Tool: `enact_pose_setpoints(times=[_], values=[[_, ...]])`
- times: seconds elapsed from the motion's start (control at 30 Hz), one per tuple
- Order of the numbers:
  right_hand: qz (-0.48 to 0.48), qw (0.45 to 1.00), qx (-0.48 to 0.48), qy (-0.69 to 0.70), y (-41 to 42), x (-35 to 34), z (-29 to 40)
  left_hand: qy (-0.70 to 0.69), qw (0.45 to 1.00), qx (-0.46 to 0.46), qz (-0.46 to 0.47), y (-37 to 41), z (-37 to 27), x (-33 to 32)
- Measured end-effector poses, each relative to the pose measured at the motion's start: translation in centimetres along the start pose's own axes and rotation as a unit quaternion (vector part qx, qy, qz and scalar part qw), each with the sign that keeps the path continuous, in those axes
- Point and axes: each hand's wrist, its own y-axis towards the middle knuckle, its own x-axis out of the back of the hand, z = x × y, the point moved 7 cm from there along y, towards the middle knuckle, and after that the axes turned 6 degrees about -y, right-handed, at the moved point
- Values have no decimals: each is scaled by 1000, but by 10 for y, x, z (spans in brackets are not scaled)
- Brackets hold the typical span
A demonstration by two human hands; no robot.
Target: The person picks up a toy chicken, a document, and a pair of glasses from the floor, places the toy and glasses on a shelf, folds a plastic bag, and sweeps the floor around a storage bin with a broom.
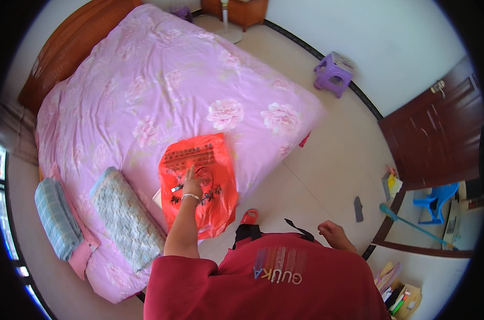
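A red plastic bag [222,172] with dark printing lies flat on the near edge of the bed, over the flowered pink-purple sheet [178,108]. Resting on the bag is my left hand [192,187], fingers extended, with a bracelet at the wrist; a small white and dark object [176,188] lies beside it. My right hand [331,233] hangs over the floor at my right side, its fingers curled; nothing can be seen in it. Part of a pale flat item [157,197] shows from under the bag's left edge. Left of it lies a folded light-blue quilted cloth [126,220].
A rolled blue checked blanket [58,218] lies on a pink cloth at the bed's left. Around the floor are a purple stool [334,74], a grey sock-like item [358,209], a red slipper [249,216], a blue-handled pole [418,228] and a blue chair [436,204]. A dark-red door [430,128] stands right.
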Motion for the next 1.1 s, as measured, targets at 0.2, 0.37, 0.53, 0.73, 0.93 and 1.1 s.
enact_pose_setpoints(times=[0.2,0.37,0.53,0.73,0.93,1.1], values=[[-53,994,-46,-89,-44,-11,-56,-88,941,19,-325,20,-5,4],[-56,987,-146,-41,-108,-51,-118,-197,936,-202,-210,26,-147,-52],[-90,965,-223,102,-170,-111,-179,-237,902,-357,51,-32,-327,-124],[-145,912,-356,140,-233,-160,-290,-171,844,-446,243,-113,-462,-192],[-273,840,-408,229,-276,-161,-369,92,728,-527,429,-134,-573,-294],[-401,732,-419,358,-328,-133,-376,63,683,-636,353,-213,-684,-347]])
